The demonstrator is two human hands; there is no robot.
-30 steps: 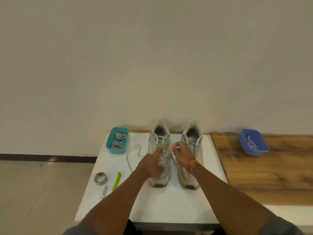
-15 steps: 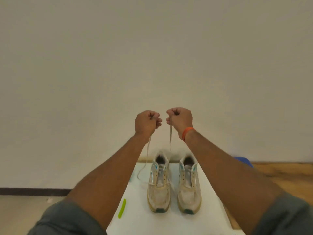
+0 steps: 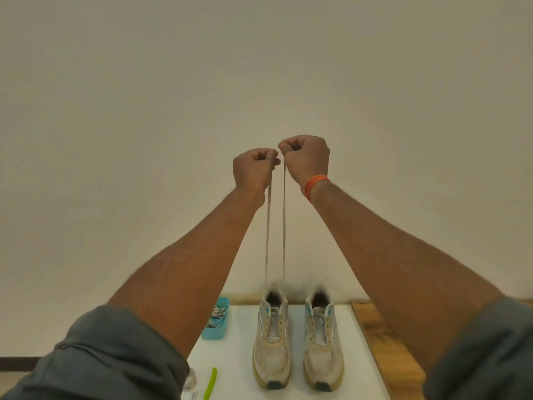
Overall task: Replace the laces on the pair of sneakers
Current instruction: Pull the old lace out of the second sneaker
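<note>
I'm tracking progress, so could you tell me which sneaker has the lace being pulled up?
The left sneaker; both hands hold its lace ends overhead, unlike its neighbour.

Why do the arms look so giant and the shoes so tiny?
Head view: the wide-angle lens stretches whatever is near, so the sleeves and forearms swell, while the left sneaker and right sneaker shrink. The table edges splay. Soft, even light; faint shadow behind the heels.
</note>
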